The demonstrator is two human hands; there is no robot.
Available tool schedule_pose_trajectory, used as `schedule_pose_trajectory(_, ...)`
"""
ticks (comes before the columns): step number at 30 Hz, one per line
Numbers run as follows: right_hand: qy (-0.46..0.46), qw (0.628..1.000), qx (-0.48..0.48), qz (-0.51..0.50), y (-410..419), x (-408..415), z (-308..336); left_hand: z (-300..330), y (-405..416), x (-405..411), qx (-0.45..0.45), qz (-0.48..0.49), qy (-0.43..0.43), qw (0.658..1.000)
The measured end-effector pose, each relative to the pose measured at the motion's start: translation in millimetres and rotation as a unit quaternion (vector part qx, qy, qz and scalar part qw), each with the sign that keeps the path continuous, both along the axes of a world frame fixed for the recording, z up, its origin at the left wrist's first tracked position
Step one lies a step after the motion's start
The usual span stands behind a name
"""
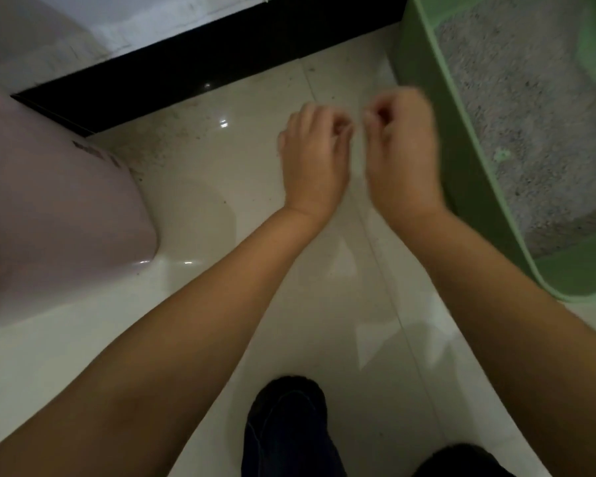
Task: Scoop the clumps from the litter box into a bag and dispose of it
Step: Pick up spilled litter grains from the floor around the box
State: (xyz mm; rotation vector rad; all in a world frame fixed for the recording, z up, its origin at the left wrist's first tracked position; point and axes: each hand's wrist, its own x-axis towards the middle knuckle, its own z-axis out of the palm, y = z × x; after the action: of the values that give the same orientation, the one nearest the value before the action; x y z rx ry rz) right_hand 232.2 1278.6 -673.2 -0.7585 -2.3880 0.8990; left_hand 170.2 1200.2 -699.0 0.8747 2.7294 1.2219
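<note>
Head view — both hands' fingers curled, contents unclear, beside green litter box [424, 108] — pink bin [59, 208] lettering unreadable.

Cream glossy tile floor [200, 187] is filling most of the view, w/ a thin grout line [386, 270] running from upper centre to lower right. Dark specks [159, 146] are lying scattered on the tiles near the black baseboard [172, 67], which is running diagonally along the foot of a white wall [124, 18]. A pale pink rounded plastic object [49, 208] is standing at left, touching the floor; dark lettering on it is too blurred to read. Ceiling-light glints [223, 123] are reflecting off the tiles. Dark trouser legs [286, 432] are showing at bottom centre & bottom right.
</note>
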Motion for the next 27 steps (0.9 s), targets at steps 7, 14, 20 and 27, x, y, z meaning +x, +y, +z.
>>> schedule_pose_trajectory(7, -0.079, 0.965, -0.008, -0.252, 86.7, 129.2, 27.6, 49.7, 95.9, 82.5, -0.117, -0.281, 0.083, 0.949)
schedule_pose_trajectory(14, -0.049, 0.984, 0.055, -0.161, 44.3, 101.8, 38.5, 16.7, 7.1, 48.8, -0.031, -0.166, 0.062, 0.984)
schedule_pose_trajectory(20, -0.192, 0.972, -0.068, 0.115, -57.7, 29.4, -34.0, -32.8, -104.2, -0.8, -0.192, -0.021, -0.025, 0.981)
schedule_pose_trajectory(27, -0.249, 0.958, 0.015, 0.140, -72.6, 11.5, -74.6, -60.9, -114.1, 1.6, -0.210, 0.005, -0.042, 0.977)
